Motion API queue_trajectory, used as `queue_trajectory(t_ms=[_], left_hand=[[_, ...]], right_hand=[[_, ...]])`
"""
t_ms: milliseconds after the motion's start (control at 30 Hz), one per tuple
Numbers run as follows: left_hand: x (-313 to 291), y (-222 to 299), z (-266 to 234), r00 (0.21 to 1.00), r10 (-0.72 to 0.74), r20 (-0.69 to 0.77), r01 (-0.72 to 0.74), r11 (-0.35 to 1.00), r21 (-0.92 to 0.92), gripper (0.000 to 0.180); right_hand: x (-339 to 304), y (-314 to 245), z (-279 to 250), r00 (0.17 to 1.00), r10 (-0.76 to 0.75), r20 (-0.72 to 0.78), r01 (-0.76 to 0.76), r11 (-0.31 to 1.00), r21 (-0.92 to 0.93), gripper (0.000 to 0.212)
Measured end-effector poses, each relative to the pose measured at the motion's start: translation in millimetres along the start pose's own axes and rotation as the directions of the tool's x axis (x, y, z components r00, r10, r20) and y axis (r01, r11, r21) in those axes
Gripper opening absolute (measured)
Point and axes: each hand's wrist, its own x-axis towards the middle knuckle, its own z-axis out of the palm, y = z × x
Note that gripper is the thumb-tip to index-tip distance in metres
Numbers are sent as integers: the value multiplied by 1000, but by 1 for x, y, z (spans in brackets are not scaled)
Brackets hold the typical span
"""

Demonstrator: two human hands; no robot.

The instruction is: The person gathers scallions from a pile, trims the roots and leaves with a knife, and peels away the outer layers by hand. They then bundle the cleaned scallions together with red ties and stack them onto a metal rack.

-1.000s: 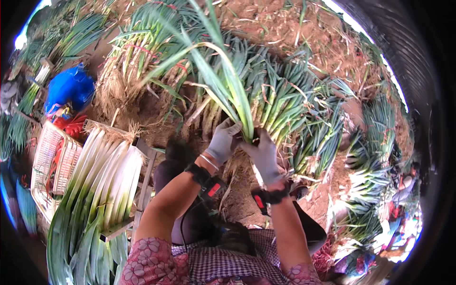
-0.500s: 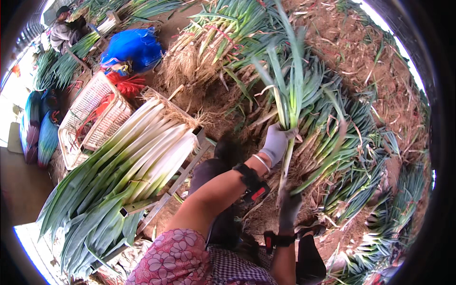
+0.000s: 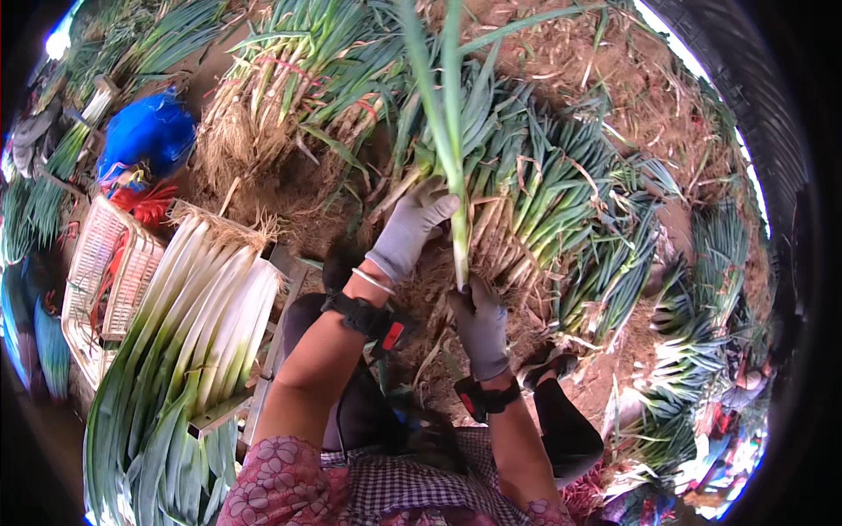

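Observation:
My left hand [image 3: 414, 223], in a pale grey glove, is closed on a single leek [image 3: 455, 188] partway up, with the thumb pressed along its stalk. The leek stands nearly upright in view, its long green leaves pointing away from me. Lower down, my right hand [image 3: 481, 326], in a darker grey glove, pinches the leek's pale bottom end. The fingertips hide the very base of the stalk. Just beyond both hands lies a long heap of untrimmed leeks [image 3: 561, 197] with dirty roots.
To my left, cleaned white leeks [image 3: 215, 307] lie side by side on a metal rack [image 3: 279, 324]. Beyond them are a cream plastic crate [image 3: 83, 289], red ties [image 3: 145, 203] and a blue bag [image 3: 149, 136]. Smaller leeks [image 3: 675, 377] lie at the right on brown soil.
The head view has swung right. My right hand has come up to the leek's lower end, and the loose green leaf trailing from it is gone. My left hand still holds the leek.

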Motion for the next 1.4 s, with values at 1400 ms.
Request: queue_trajectory(t_ms=[1400], left_hand=[[13, 18, -27, 939, 78, -334, -206, 907, -367, 16]], right_hand=[[-62, 34, 1, 811, 547, 209, -583, 722, 372, 18]])
